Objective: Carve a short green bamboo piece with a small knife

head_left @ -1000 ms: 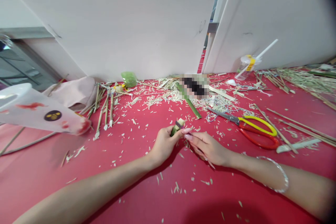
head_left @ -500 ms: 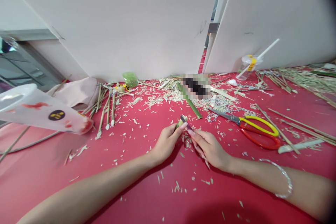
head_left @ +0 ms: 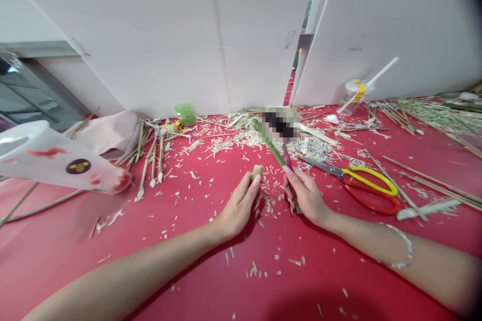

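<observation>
Near the middle of the red table, my left hand [head_left: 241,205] is closed around a short piece of pale green bamboo [head_left: 257,171], its cut end showing above the thumb. My right hand [head_left: 307,195] grips a carving knife [head_left: 287,159] with a purple handle, its dark tip pointing away from me. A gap separates the knife from the bamboo piece. Small pale shavings [head_left: 269,203] lie on the table between and around both hands. Just beyond the knife lies a long green bamboo strip [head_left: 271,146].
Scissors [head_left: 369,183] with yellow and red handles lie right of my right hand, near thin sticks [head_left: 433,180]. A plastic cup [head_left: 75,163] leans in at left, beside bundled sticks [head_left: 152,160]. White boards [head_left: 169,40] stand behind; a clear cup with straw [head_left: 356,95] is at back right.
My right hand has moved right, away from my left hand, and the knife has come off the bamboo piece and now points forward. My left hand still holds the bamboo in nearly the same place.
</observation>
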`<action>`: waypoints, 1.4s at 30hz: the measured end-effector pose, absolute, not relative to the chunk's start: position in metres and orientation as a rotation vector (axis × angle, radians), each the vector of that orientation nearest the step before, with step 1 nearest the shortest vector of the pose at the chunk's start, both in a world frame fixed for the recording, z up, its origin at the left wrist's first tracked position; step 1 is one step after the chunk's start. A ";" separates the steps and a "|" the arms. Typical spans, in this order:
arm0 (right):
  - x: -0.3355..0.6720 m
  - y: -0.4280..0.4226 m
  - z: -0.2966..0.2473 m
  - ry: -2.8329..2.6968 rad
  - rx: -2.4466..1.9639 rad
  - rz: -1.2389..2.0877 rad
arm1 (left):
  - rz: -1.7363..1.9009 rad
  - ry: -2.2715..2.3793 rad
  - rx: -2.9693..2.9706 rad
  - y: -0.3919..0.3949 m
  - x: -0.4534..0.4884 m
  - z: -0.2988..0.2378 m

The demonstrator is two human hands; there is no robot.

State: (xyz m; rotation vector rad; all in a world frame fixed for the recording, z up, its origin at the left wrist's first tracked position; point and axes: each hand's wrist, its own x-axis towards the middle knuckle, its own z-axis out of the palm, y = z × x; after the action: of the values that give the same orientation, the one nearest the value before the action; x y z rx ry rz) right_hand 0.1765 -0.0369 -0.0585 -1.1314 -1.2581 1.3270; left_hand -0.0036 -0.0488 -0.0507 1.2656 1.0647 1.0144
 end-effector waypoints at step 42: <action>0.181 -0.026 -0.064 -1.884 -1.135 1.121 | 0.679 1.055 1.783 -0.046 -0.005 -0.049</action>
State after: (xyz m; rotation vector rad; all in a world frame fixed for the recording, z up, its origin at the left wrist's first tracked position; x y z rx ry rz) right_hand 0.1808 -0.0258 -0.0645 -1.1351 -1.8842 1.1214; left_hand -0.0050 -0.0457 -0.0485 1.7831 1.0551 0.6789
